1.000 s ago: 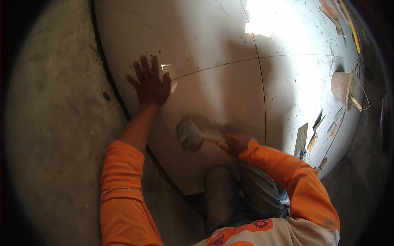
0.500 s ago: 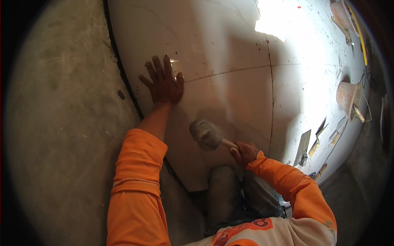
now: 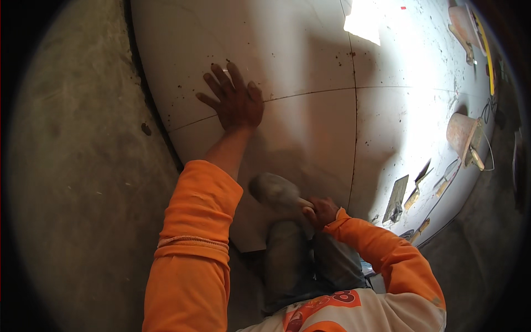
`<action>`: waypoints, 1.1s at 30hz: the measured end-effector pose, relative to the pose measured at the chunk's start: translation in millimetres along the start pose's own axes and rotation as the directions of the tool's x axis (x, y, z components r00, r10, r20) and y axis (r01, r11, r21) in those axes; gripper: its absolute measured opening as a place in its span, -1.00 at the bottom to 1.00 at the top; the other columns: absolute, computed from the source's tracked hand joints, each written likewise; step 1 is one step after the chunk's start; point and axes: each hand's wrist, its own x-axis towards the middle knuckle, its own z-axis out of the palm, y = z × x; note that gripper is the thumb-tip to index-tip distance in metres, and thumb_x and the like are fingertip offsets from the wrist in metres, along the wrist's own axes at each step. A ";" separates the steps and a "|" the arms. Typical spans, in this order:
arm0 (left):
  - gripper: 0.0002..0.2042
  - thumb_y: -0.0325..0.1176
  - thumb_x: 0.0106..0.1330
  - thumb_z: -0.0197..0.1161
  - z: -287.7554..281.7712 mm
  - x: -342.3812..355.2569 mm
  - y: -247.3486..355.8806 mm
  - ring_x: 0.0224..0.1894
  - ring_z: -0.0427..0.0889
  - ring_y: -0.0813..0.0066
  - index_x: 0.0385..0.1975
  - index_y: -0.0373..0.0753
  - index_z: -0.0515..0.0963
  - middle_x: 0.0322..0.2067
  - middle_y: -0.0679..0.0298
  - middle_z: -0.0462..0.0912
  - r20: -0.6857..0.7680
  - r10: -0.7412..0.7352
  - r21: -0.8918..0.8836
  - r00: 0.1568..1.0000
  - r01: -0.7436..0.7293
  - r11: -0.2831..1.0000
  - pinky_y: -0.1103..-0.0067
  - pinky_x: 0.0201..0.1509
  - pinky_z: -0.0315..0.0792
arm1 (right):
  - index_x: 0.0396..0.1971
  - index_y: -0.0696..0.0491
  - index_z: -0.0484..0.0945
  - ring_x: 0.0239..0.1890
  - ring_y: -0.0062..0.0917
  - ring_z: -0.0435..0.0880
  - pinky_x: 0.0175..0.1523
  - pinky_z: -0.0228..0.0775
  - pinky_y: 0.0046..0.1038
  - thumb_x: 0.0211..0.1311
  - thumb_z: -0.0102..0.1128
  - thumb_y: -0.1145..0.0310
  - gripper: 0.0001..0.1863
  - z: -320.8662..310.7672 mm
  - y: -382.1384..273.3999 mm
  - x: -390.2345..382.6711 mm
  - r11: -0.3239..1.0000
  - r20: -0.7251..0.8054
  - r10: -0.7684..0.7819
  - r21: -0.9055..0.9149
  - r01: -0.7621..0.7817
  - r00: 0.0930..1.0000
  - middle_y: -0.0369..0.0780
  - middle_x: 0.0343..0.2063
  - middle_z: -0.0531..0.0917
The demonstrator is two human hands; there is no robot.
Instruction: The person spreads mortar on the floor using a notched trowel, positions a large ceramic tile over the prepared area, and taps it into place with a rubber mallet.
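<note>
My left hand [image 3: 237, 102] lies flat with its fingers spread, across the joint between two large pale floor tiles [image 3: 310, 127]. Wrapped round the wooden handle of a mallet [image 3: 274, 191] is my right hand [image 3: 322, 212], just in front of my knees. The mallet's thick grey head points left and is slightly blurred. It appears to be held above the near tile; whether it touches the surface I cannot tell.
Bare concrete [image 3: 72, 144] borders the tiles on the left. To the right lie a flat trowel [image 3: 396, 198], a pointed trowel [image 3: 418, 185] and other hand tools. Beyond them a bucket [image 3: 462, 133] rests near a yellow level [image 3: 487, 55]. Bright light falls on the right-hand tiles.
The view has shifted, so the tiles and tools sit further left. My left hand appears further right along the joint, still flat. The mallet head has changed its tilt slightly in my right hand.
</note>
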 end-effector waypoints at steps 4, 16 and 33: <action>-0.34 -0.01 0.38 -0.29 2.7 5.9 1.4 0.44 -0.30 -0.23 0.40 -0.27 -0.11 0.41 -0.14 -0.27 0.082 0.035 0.053 0.996 -0.039 0.998 -0.28 0.30 -0.34 | -0.37 0.10 0.53 -0.39 0.03 0.61 -0.25 0.43 -0.04 0.27 0.06 -0.04 -0.56 -4.3 12.7 17.0 0.978 0.009 0.165 -0.134 -0.163 0.986 0.03 -0.51 0.62; -0.32 0.01 0.38 -0.29 0.1 10.2 5.4 0.44 -0.31 -0.21 0.41 -0.25 -0.15 0.42 -0.11 -0.28 0.100 0.004 0.029 0.995 -0.007 1.000 -0.24 0.32 -0.36 | -0.33 0.09 0.54 -0.39 0.06 0.61 -0.24 0.44 -0.04 0.29 0.02 -0.06 -0.54 -7.5 14.9 3.9 0.999 -0.135 0.044 0.026 -0.041 0.990 0.02 -0.51 0.63; -0.32 0.01 0.37 -0.29 -5.0 -0.5 -3.3 0.44 -0.32 -0.23 0.41 -0.25 -0.15 0.42 -0.11 -0.29 0.180 -0.033 0.034 0.983 0.028 0.999 -0.26 0.30 -0.38 | -0.33 0.09 0.53 -0.36 0.04 0.61 -0.24 0.44 -0.04 0.29 -0.02 -0.12 -0.50 -30.7 -33.4 19.9 0.997 0.113 0.013 -0.079 -0.004 0.993 0.03 -0.50 0.63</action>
